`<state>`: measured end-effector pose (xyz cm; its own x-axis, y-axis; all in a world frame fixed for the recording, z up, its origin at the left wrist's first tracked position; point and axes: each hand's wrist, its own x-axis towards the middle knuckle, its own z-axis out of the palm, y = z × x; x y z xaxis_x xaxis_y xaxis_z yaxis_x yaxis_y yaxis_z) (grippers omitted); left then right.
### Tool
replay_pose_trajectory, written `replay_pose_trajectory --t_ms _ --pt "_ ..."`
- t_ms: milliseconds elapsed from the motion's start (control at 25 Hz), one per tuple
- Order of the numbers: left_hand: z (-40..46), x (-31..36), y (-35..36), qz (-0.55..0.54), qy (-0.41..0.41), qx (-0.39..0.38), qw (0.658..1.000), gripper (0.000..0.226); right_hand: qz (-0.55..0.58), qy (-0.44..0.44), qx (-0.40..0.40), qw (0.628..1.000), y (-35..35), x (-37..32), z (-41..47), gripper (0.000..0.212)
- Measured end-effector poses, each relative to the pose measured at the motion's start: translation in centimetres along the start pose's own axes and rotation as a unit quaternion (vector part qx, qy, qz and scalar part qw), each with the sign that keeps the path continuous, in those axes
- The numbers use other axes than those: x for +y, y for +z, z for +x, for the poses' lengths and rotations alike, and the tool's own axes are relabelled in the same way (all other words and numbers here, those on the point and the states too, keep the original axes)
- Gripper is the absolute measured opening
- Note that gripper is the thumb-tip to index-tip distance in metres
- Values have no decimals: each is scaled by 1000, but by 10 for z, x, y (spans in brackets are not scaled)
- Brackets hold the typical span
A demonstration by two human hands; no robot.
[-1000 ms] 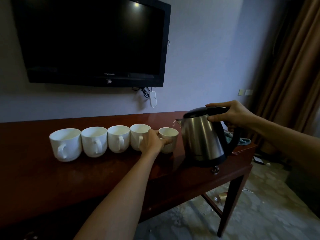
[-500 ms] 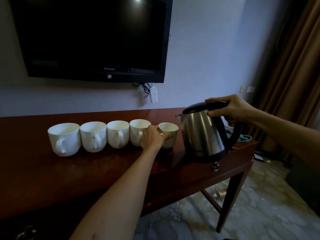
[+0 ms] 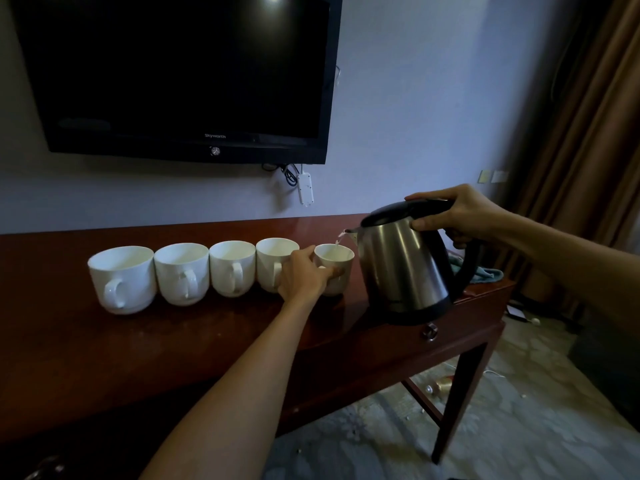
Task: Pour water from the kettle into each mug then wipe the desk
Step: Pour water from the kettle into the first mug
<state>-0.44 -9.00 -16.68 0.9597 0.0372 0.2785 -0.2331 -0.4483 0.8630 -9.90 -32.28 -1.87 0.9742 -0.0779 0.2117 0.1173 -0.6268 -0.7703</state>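
Several white mugs stand in a row on the dark wooden desk (image 3: 173, 341). The rightmost mug (image 3: 337, 261) is smaller, and my left hand (image 3: 304, 275) grips it from the front. My right hand (image 3: 460, 213) holds the black handle of the steel kettle (image 3: 401, 268), which is tilted to the left above the desk. A thin stream of water (image 3: 338, 240) runs from its spout into the rightmost mug. The mug next to it (image 3: 273, 258) is partly hidden by my left hand.
A teal cloth (image 3: 485, 273) lies on the desk's right end behind the kettle. A black TV (image 3: 180, 74) hangs on the wall above, with a white power strip (image 3: 305, 188) below it. Brown curtains (image 3: 588, 133) hang at the right. Small litter lies on the floor.
The kettle has tipped further to the left and water now pours from its spout into the rightmost mug. My left hand stays on that mug.
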Motion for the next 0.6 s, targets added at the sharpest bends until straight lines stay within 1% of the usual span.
replay_pose_trajectory --t_ms 120,280,600 --pt "-1 -1 -2 0 14 -4 1000 65 -3 -1 0 1000 0 -1 1 48" --pt "1 -1 -3 -13 5 -9 1000 69 -10 -2 1 1000 0 -1 2 51" --pt "1 -1 -2 -26 9 -15 1000 65 -5 -1 -11 1000 0 -2 3 48"
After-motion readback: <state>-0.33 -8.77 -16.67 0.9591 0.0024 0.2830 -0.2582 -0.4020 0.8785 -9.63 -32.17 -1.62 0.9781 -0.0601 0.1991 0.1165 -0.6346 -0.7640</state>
